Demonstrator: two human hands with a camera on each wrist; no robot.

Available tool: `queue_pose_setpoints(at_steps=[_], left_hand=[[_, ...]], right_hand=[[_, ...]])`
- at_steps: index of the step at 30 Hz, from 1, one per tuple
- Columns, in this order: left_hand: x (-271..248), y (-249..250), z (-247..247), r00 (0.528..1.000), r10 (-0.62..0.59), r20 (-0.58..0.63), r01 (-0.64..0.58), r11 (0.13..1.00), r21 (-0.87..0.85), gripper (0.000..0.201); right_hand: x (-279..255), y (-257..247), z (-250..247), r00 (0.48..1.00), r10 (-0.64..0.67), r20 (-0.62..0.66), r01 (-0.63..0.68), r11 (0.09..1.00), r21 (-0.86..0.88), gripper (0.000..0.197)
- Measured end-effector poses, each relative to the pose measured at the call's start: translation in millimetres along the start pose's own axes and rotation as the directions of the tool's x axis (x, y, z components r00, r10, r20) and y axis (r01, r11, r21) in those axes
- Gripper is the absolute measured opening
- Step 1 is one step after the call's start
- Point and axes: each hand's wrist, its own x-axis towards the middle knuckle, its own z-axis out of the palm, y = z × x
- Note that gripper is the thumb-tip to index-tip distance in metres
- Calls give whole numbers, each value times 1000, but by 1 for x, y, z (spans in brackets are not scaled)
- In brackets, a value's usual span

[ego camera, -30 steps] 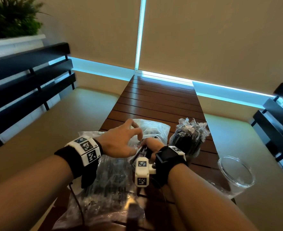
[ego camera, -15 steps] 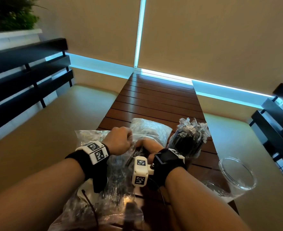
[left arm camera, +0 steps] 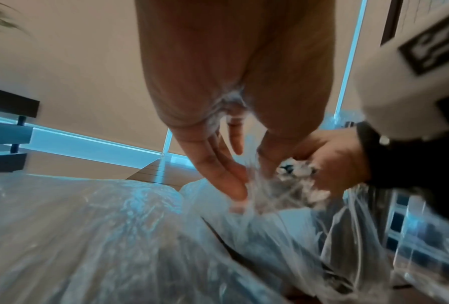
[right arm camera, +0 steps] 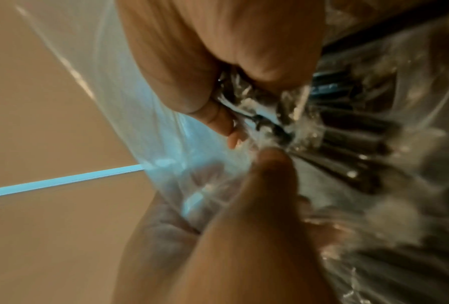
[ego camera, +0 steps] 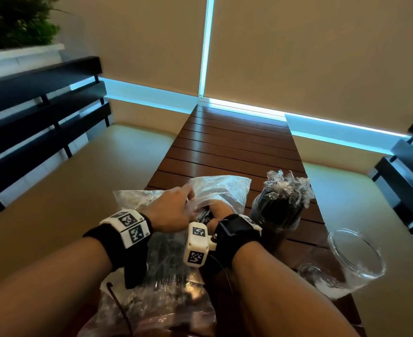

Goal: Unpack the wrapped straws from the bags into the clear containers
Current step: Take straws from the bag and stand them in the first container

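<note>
The left hand (ego camera: pixel 170 210) pinches the plastic bag (ego camera: pixel 221 190) at its mouth. The right hand (ego camera: pixel 221 211) is inside the bag, wrapped around some straws (right arm camera: pixel 348 131). Beside them on the table (ego camera: pixel 227 147) stands a full jar (ego camera: pixel 279 210), and an empty jar (ego camera: pixel 356 254) lies nearer.

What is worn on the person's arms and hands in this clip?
Forearms and hands are bare, with no sleeves or gloves. The left wrist carries a black band with a white block bearing black-and-white square markers. The right wrist has a black strap and a white boxy marker-covered camera mount. Thin dark cables trail beneath.
</note>
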Motion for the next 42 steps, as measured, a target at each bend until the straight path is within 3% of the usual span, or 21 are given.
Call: queue_pose_setpoints(at_steps=[2,5,10,12,14,16,19,22,24,27,29,35,42], left_hand=[[4,-1,6,998,-27,-62,28,999,16,39],[9,2,11,992,-61,-107,72,992,100,16],[13,6,7,974,-171,-151,183,981,69,13],[10,10,3,964,-250,-96,249,968,-19,29],[9,12,2,950,-307,60,312,945,-95,42],[9,12,1,936,-314,158,340,922,-184,33],[9,10,1,929,-320,186,365,877,-312,25],[12,6,2,926,-336,170,377,839,-393,28],[15,2,6,929,-358,94,369,869,-330,19],[20,-3,6,919,-369,-143,357,929,-99,20],[22,-3,2,908,-352,-225,367,930,27,12],[27,-2,0,892,-347,-290,397,908,134,8],[22,-5,-6,891,-344,-297,407,894,185,5]], right_hand=[[-8,-1,-3,994,48,100,-47,999,-15,29],[-19,-1,-9,986,2,165,8,998,-61,24],[-30,-7,-13,995,3,98,13,987,-159,19],[-33,-12,-13,993,-12,116,31,986,-164,18],[-34,-14,-11,991,-17,130,37,988,-149,18],[-34,-11,-7,989,-5,149,24,992,-121,20],[-37,-8,-2,989,-5,147,10,1000,-30,21],[-34,-9,-5,987,33,156,-46,996,78,37],[-33,-10,-7,984,53,167,-66,995,71,39],[-40,-9,-8,988,63,143,-71,996,46,21],[-51,-7,-10,988,55,141,-58,998,19,20],[-89,8,-19,983,9,184,29,978,-205,21],[-155,21,-59,947,-66,315,241,794,-559,13]])
